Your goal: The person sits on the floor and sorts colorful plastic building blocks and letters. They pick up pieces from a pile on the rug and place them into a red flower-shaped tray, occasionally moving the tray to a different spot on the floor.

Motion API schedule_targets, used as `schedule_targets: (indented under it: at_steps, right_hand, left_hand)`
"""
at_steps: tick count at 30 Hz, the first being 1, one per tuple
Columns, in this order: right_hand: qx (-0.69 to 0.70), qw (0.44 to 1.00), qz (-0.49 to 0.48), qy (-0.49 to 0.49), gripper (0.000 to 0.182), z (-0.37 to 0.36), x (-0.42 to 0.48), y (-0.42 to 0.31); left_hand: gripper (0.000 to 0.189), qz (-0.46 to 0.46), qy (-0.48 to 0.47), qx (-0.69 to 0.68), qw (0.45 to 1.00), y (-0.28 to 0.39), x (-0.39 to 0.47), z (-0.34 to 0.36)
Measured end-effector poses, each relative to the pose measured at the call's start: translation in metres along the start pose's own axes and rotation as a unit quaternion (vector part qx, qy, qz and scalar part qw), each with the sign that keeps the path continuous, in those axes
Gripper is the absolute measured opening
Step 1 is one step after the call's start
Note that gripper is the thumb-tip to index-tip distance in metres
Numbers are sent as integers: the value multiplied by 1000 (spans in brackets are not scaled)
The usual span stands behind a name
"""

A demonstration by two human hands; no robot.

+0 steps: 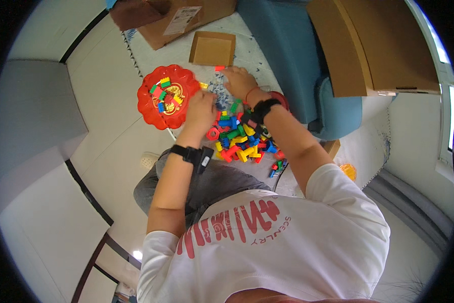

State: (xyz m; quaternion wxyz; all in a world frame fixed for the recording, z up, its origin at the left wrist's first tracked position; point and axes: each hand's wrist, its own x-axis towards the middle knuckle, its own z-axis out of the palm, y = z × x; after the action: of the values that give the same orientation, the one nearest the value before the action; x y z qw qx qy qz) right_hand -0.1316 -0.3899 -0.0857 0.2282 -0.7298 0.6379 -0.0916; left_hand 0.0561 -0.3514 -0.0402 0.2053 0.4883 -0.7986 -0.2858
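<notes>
My left hand [201, 113] is between a red scalloped plate [145, 102] and a pile of coloured plastic blocks, bolts and nuts [242, 138]; its fingertips are close to a yellow block [203, 85]. Several small blocks [158, 92] lie on the plate. Beyond the pile, my right hand [240, 81] reaches over the patterned mat, fingers beside a red block [219, 68]. Whether either hand grips anything cannot be made out. Partly behind my right wrist is a red round object [280, 99].
A shallow cardboard tray [213, 48] lies past my right hand, with a large cardboard box [185, 22] behind it. A blue upholstered seat [283, 57] stands on the right, holding another cardboard box [393, 49]. Small blocks [278, 166] and a cable lie near my legs.
</notes>
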Motion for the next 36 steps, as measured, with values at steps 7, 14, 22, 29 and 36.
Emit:
schedule_targets:
  at_steps: [7, 14, 22, 29, 36]
  right_hand:
    - [-42, 997, 18, -63, 53, 8, 40, -16]
    - [-72, 984, -97, -130, 52, 26, -4, -21]
    - [-38, 991, -88, -92, 60, 44, -9, -57]
    - [-63, 975, -179, -116, 41, 43, -77, -67]
    - [18, 977, -212, -30, 40, 43, -143, -59]
  left_hand:
    - [54, -108, -57, -21, 992, -8, -71, 5]
    - [31, -198, -7, -58, 979, -31, -75, -3]
    - [28, -77, 77, 246, 963, -43, -74, -32]
    - [18, -74, 76, 207, 972, -62, -67, -33]
    - [15, -117, 150, 137, 972, -31, -72, -22]
